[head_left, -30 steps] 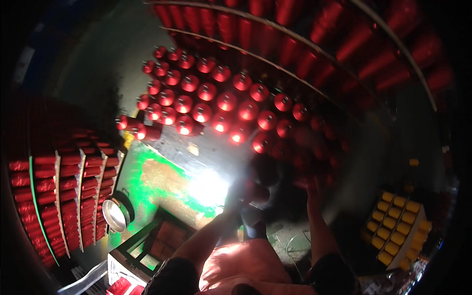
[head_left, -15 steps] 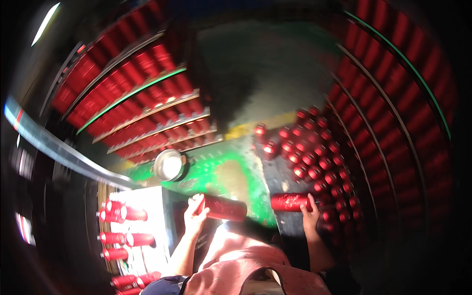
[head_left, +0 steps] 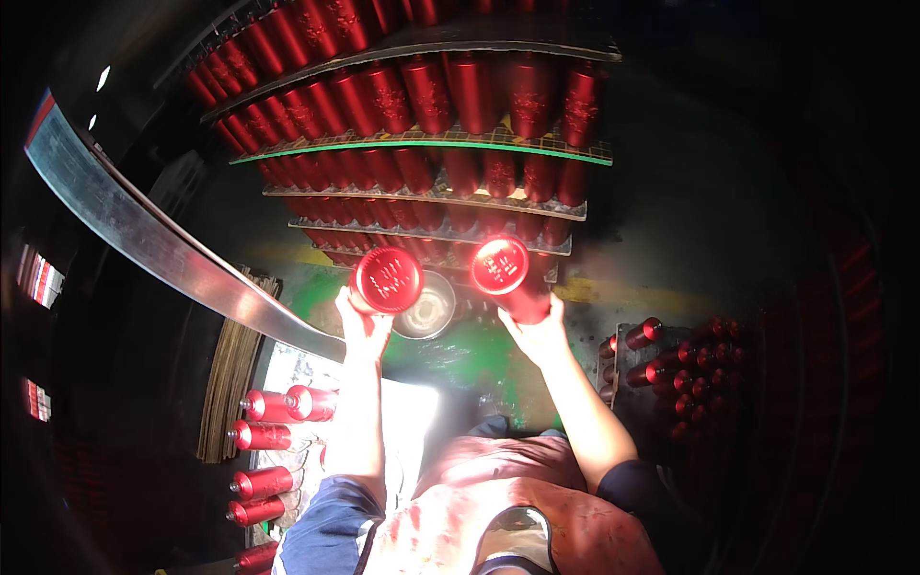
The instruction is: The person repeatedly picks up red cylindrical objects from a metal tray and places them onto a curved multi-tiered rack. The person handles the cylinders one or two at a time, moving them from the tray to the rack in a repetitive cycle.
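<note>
My left hand (head_left: 363,331) is closed round the lower side of a shiny red bottle (head_left: 388,280), whose round base with raised marks faces me. A second red bottle (head_left: 501,265), also base toward me, is gripped by my right hand (head_left: 537,333). Both are raised side by side in front of me, a short way apart, and their necks are hidden. Beyond them stands a rack whose shelves (head_left: 402,140) carry rows of similar upright red bottles. Behind and below the left bottle is a round metal pan (head_left: 427,316).
At my left, several red bottles (head_left: 262,436) lie on a brightly lit table (head_left: 410,422). A curved metal strip (head_left: 182,259) crosses above a stack of thin wooden boards (head_left: 228,379). More red bottles (head_left: 685,369) are grouped on the right. Green floor (head_left: 479,359) shows ahead.
My view has swung right-to-left toward the rack. Both bottles, earlier held sideways and low, are now raised closer together with their bases toward me.
</note>
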### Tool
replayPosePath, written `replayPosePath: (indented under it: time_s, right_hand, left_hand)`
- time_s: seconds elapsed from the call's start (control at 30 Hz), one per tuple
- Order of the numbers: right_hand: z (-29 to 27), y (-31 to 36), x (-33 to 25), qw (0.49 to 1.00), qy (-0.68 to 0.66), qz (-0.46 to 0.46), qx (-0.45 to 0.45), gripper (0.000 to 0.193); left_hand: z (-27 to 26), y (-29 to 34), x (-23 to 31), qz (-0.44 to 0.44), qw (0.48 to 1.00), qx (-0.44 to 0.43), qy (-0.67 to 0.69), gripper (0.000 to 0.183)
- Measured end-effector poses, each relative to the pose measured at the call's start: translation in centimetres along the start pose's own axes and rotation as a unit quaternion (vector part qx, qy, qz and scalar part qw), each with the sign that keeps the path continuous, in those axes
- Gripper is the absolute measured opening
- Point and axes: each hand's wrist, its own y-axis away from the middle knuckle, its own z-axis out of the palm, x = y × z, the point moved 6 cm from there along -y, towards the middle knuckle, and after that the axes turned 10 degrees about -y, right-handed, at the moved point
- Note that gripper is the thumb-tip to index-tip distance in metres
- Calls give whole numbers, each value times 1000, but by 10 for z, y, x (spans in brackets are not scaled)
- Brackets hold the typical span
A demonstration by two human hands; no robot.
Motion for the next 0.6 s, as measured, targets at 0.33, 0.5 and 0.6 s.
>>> replayPosePath:
  time_s: [0.33,0.5,0.6]
  right_hand:
    - [78,-233,151,964,-39,258,-50,62]
    - [92,-287,194,949,-53,310,-32,93]
    - [102,-304,206,932,-73,355,-10,96]
  left_hand:
    - [-51,-163,20,-113,962,-8,247,88]
    - [-60,-194,42,-99,957,-6,271,94]
    - [-68,-206,44,-81,951,42,294,92]
